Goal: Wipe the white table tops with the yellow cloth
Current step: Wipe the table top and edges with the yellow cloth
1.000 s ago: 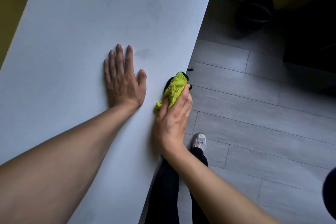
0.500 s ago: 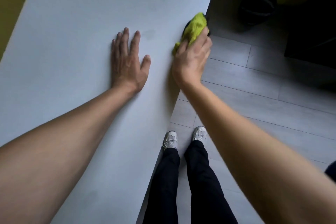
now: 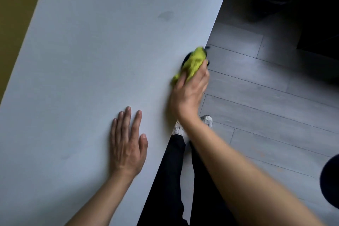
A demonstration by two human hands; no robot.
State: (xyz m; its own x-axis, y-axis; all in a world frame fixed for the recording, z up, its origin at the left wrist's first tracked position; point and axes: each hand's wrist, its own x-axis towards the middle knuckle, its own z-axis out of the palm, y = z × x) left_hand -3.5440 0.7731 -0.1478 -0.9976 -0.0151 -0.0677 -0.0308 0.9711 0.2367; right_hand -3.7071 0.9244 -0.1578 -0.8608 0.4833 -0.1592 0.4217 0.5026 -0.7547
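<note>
Yellow cloth (image 3: 194,62) bunched in right hand (image 3: 189,93), left hand (image 3: 126,149) flat

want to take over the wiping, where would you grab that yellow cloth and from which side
Grab the bunched far end of the yellow cloth, the part poking out past the right hand at the table's right edge. Come from the far, floor side: the near end is covered by that hand's fingers, while the wadded lump ahead stands up and is bare.
</note>
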